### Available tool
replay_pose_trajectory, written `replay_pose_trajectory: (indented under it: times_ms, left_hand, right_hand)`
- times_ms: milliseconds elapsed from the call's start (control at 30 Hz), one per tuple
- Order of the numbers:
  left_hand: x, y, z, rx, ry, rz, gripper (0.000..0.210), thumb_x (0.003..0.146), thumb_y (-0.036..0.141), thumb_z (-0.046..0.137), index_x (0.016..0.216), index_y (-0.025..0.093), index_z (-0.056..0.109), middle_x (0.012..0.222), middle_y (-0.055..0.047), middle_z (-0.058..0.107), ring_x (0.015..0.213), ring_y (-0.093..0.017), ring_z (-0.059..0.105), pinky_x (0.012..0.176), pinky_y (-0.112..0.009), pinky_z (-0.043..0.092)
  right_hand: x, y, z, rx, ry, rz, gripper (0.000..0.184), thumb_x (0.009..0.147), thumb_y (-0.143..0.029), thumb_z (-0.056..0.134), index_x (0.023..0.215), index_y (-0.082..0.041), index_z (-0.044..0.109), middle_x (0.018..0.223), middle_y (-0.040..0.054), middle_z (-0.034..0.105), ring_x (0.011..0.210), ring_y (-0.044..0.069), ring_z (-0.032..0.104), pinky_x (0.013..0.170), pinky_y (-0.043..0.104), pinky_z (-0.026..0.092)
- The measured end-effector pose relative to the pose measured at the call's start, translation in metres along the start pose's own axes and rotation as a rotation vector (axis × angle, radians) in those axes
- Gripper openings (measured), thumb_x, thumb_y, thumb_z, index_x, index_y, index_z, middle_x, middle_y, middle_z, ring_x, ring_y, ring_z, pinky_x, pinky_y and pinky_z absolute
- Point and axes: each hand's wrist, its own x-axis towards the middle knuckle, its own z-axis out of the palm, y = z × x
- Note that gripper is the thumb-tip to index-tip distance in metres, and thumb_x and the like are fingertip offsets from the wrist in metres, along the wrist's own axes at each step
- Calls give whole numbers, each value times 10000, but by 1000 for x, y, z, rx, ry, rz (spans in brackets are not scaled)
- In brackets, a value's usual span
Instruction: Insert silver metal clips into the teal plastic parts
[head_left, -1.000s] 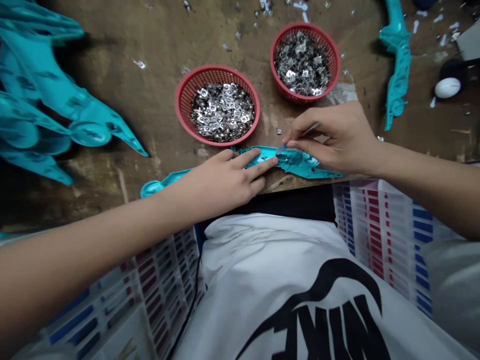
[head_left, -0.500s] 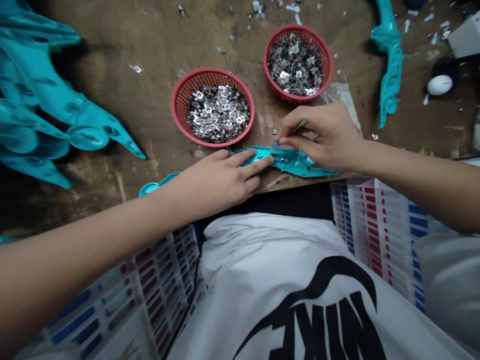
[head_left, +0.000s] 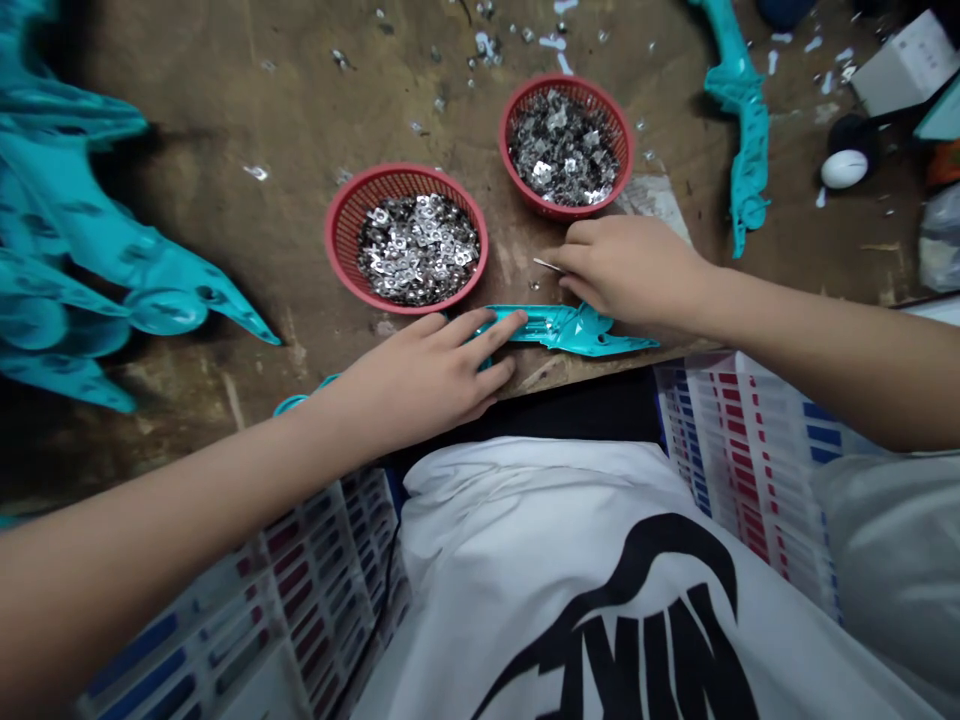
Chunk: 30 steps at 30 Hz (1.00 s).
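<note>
A long teal plastic part [head_left: 577,330] lies near the table's front edge, its hollow, ribbed side up. My left hand [head_left: 442,370] rests on its left portion, fingers stretched and spread, pressing it down and hiding some of it. Another teal end shows behind my left wrist. Just above the part's right half, my right hand [head_left: 630,265] is closed on a thin metal tool [head_left: 550,266] whose tip points left. Most of that tool is hidden in the fingers. A red basket [head_left: 334,245] of small shiny metal pieces stands beyond my left hand.
A second red basket [head_left: 630,150] with metal pieces stands beyond my right hand. Large teal parts [head_left: 112,220] are piled at left; another teal part [head_left: 746,130] lies at right. Loose clips are scattered on the table [head_left: 247,80]. Plastic crates [head_left: 750,450] stand below the edge.
My right hand has lifted off the teal part and turned, with the thin tool's tip now left of the fingers. My left hand stays on the part. The view has shifted slightly.
</note>
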Motion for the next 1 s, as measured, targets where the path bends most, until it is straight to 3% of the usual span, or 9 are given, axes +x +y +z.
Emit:
replay_pose_trajectory:
  times_ms: [200,367,567,667,767,833,933,1000]
  left_hand:
    - [4,-1,1,34,-2,13,375,1169,288,778,1506,176,901,1873,-271,697,1588,-501,784,1175,-645,765]
    - [7,-4,1,35,-33,24,377,1148,330,826,1499,211,896,1876,-242,702,1613,-465,767,1250,-620,741]
    - [4,-2,0,18,-86,-25,304,1171,318,797,1425,206,920,1939,-234,645,1659,-457,760,1289,-629,730]
    - [-2,8,-8,14,-91,-36,499,1129,417,908,1582,210,875,1942,-248,635,1746,-474,702,1360,-628,690]
    - [-13,29,-30,131,83,-49,636,1120,490,937,1690,234,818,1907,-259,669,1775,-480,680,1387,-651,664]
    - [-21,47,-48,226,276,-20,487,1161,390,863,1633,271,844,1920,-196,676,1762,-447,696,1380,-637,663]
    - [-27,65,-68,226,562,47,289,1215,313,733,1453,309,898,1888,-60,735,1791,-345,662,1457,-559,578]
    - [-26,63,-72,211,626,96,274,1239,277,675,1368,320,913,1831,1,787,1755,-282,686,1463,-505,562]
  right_hand:
    - [-7,-16,-7,10,-28,-213,464,1308,-444,609,1524,-119,859,1452,234,870,1275,420,839,883,445,494]
    - [-7,-20,-3,12,-133,-241,789,1197,-679,867,1715,-98,739,1533,268,853,1424,487,826,1087,515,608]
    - [-6,-29,-3,49,-174,-206,718,1205,-465,835,1776,-54,689,1647,312,796,1524,510,789,1198,573,626]
    - [-7,-31,-4,145,-152,-189,636,1118,-363,864,1650,-26,776,1524,307,840,1424,485,820,1142,525,629]
    - [-10,-19,-10,307,-38,-215,462,1002,-295,878,1397,-55,868,1284,239,889,1169,397,847,967,428,604]
    - [-14,0,-17,393,59,-244,386,949,-287,877,1292,-112,891,1194,179,900,1059,348,832,898,392,577]
    - [-22,35,-29,445,142,-253,412,911,-312,904,1305,-191,909,1205,105,924,1034,310,834,899,367,583]
    - [-25,55,-34,457,124,-243,434,920,-341,910,1336,-215,916,1226,80,936,1044,298,841,907,358,593]
